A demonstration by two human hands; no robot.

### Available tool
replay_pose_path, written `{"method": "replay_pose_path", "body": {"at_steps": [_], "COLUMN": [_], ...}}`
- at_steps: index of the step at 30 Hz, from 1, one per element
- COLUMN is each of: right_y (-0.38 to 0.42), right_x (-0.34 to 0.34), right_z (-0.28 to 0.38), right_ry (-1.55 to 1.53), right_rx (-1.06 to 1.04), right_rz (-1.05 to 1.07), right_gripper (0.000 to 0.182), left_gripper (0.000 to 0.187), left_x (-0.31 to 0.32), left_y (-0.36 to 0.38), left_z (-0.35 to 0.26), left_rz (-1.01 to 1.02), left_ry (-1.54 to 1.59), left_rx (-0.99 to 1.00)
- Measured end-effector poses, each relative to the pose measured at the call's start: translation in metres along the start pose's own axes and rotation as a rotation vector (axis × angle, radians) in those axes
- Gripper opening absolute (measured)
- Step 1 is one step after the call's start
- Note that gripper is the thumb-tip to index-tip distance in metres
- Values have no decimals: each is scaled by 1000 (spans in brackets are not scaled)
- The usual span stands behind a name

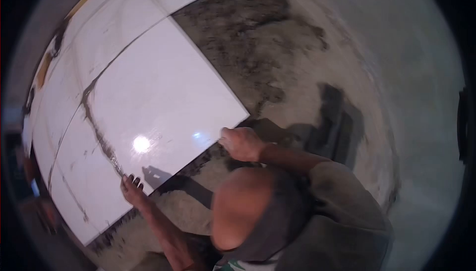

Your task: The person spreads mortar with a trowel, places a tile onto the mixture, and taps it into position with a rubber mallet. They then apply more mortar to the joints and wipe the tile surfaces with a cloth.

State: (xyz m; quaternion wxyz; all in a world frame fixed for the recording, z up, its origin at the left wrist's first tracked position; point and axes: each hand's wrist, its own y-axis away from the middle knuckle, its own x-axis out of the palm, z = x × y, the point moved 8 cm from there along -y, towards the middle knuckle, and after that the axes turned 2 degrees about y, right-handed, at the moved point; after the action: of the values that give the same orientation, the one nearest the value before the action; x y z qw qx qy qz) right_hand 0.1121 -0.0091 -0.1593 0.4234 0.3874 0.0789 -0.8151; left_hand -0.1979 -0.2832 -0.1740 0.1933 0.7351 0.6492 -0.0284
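Note:
A large glossy white tile [163, 82] lies among other white tiles, with its near right corner beside bare mortar. My right hand [241, 143] is closed on the edge of this tile near that corner, the thumb side over the top. At the tile's near left corner, my left hand [133, 190] has its fingers apart, the fingertips over the dirty joint [103, 144] between two tiles. How firmly the left fingertips touch the tile cannot be made out. Part of the underside of the right hand is hidden.
Rough dark mortar [238, 28] spreads beyond the tile's right edge. A pale wall or floor strip [416, 82] curves along the right. A rounded patch of bare skin [243, 206] and dark clothing fill the lower middle. Blurred objects stand at the far left.

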Motion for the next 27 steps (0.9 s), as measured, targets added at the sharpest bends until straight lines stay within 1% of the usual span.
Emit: {"method": "replay_pose_path", "body": {"at_steps": [1, 3, 4, 5, 6, 8, 9, 10, 11, 12, 13, 14, 15, 17, 19, 20, 21, 22, 23, 24, 26, 27], "right_y": [5, 28, 39, 52, 62, 93, 120, 149, 184, 237, 256, 254, 263, 314, 351, 366, 371, 377, 377, 380, 392, 409], "right_x": [0, -12, -20, -29, -44, -85, -106, -143, -153, -132, -194, -229, -234, -234, -205, -185, -165, -148, -133, -126, -110, -98], "right_z": [-15, -29, -33, -38, -70, -125, -151, -169, -232, -356, -313, -248, -243, -276, -310, -333, -335, -337, -325, -325, -339, -369], "right_ry": [-17, -83, -143, -103, -93, 21, 160, 182, 472, 1370, 1374, 563, 568, 449, 417, 311, 198, 68, -66, -63, -299, -190], "right_rx": [66, 135, 154, 273, 406, 612, 398, 329, 308, 405, 424, 662, 673, 1252, 1316, 1378, 1437, 1524, 1609, 1602, 1524, 1460], "right_rz": [-17, -94, -145, -152, -128, -120, -328, -545, -637, -387, -376, -668, -660, -412, -415, -329, -231, -231, -227, -219, -429, -376], "right_gripper": [17, 19, 20, 20, 21, 24, 26, 30, 26, 25, 25, 31, 31, 37, 53, 61, 69, 71, 73, 73, 72, 70], "left_gripper": [48, 51, 46, 42, 43, 44, 45, 47, 50, 51, 52, 53, 53, 53, 53, 53, 53, 51, 51, 51, 46, 43], "left_x": [17, 23, 25, 24, 38, 46, 52, 59, 63, 65, 66, 68, 70, 73, 76, 78, 78, 77, 76, 76, 78, 76], "left_y": [5, 12, 19, 23, 26, 35, 36, 40, 43, 43, 42, 42, 45, 49, 47, 45, 46, 48, 46, 46, 39, 27], "left_z": [-6, -26, -41, -51, -51, -58, -64, -69, -74, -76, -78, -77, -77, -75, -70, -66, -68, -70, -72, -73, -69, -56], "left_rz": [50, 110, 130, 148, 176, 196, 210, 204, 220, 228, 233, 233, 242, 240, 248, 272, 292, 266, 254, 256, 254, 286], "left_ry": [-24, -55, -57, -54, -97, -136, -145, -160, -163, -169, -171, -177, -184, -202, -189, -184, -190, -190, -195, -184, -136, -112], "left_rx": [20, 29, 75, 120, 119, 130, 148, 143, 160, 162, 166, 154, 146, 147, 144, 142, 141, 140, 141, 153, 146, 108]}}
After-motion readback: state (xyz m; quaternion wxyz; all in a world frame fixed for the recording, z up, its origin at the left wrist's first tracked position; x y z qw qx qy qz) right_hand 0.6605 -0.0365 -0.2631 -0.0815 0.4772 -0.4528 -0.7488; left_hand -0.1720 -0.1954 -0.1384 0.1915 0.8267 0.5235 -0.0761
